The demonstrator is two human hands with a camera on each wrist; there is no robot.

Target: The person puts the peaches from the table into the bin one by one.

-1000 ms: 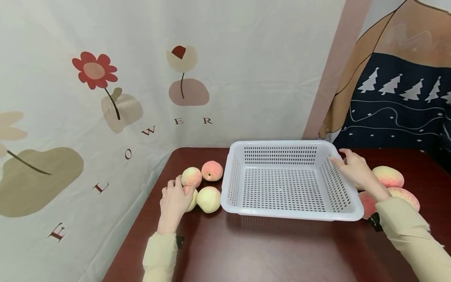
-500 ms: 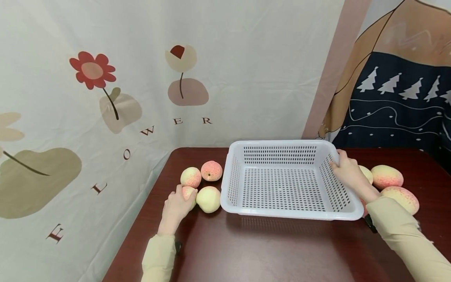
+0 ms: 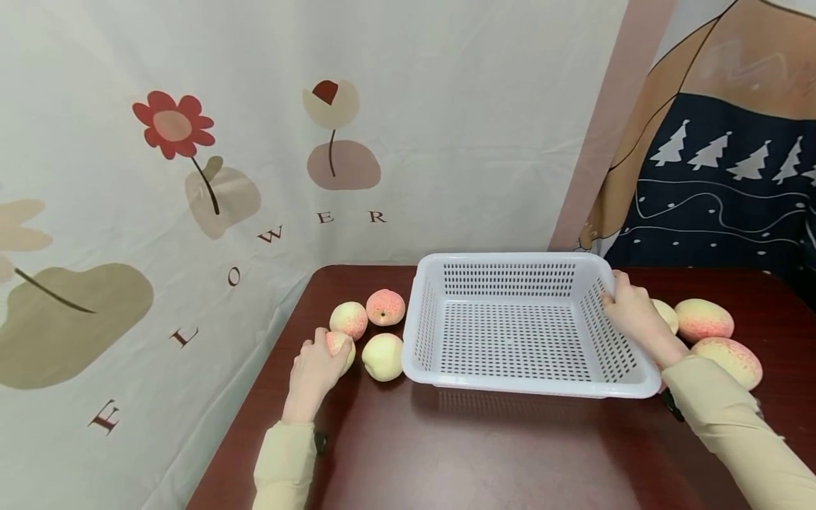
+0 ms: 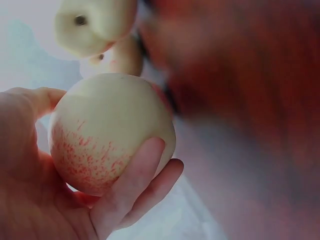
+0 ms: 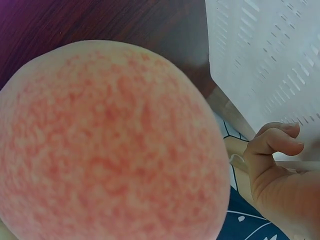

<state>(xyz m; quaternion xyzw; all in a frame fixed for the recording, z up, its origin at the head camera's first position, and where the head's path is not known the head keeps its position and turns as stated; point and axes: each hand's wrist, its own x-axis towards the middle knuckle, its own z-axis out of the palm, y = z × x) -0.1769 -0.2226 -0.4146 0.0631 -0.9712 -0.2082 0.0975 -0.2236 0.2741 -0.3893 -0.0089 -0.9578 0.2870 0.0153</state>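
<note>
My left hand (image 3: pixel 312 372) holds a pale peach (image 3: pixel 340 345) with pink speckles, at the left of the table. In the left wrist view the fingers and thumb curl round this peach (image 4: pixel 107 130). On the right, my right hand (image 3: pixel 639 316) grips the right rim of a white perforated plastic basket (image 3: pixel 516 384), which has nothing in it. Seen from the right wrist, the fingers of that hand (image 5: pixel 280 175) bend at the basket wall (image 5: pixel 250 65). A red-mottled peach (image 5: pixel 110 145) fills much of that view.
Beside the basket's left are a speckled peach (image 3: pixel 348 320), a pinker peach (image 3: pixel 385 307) and a pale peach (image 3: pixel 382 357). Several more lie to its right, including a peach (image 3: pixel 704 319) and a nearer peach (image 3: pixel 728 362). A printed cloth (image 3: pixel 472 142) hangs behind the dark red table (image 3: pixel 497 453).
My left hand has lowered slightly and taken hold of the near-left peach, which now sits apart from the pale one. The right hand has moved left and closed on the basket rim.
</note>
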